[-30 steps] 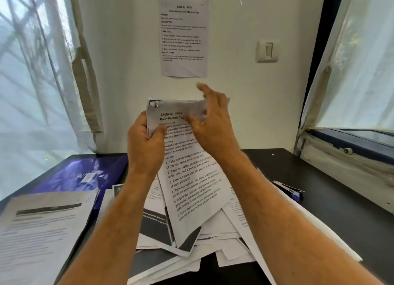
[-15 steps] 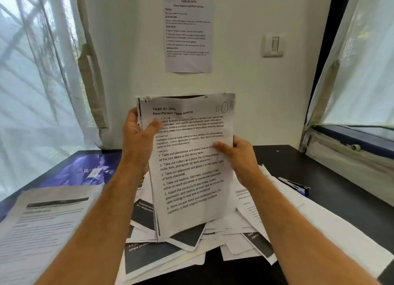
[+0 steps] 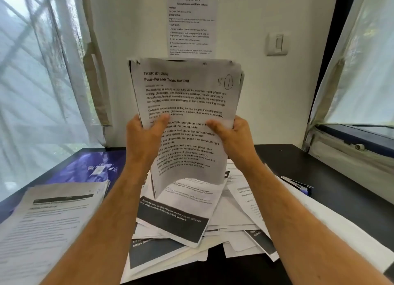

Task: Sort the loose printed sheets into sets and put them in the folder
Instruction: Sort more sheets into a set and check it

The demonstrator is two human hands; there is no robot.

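Two hands hold one set (image 3: 187, 105) upright over the desk (image 3: 319, 167). Left hand (image 3: 142, 139) and right hand (image 3: 234, 137) each pinch a side edge, thumbs in front, likely so the top page can be read and the edges lined up. More loose sheets (image 3: 183, 218) lie piled below. A sorted stack (image 3: 49, 218) sits left, near the blue folder (image 3: 85, 167).

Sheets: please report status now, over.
Left hand and right hand grip held set, upright. Loose pile unsorted on desk. Folder far left, unobstructed.
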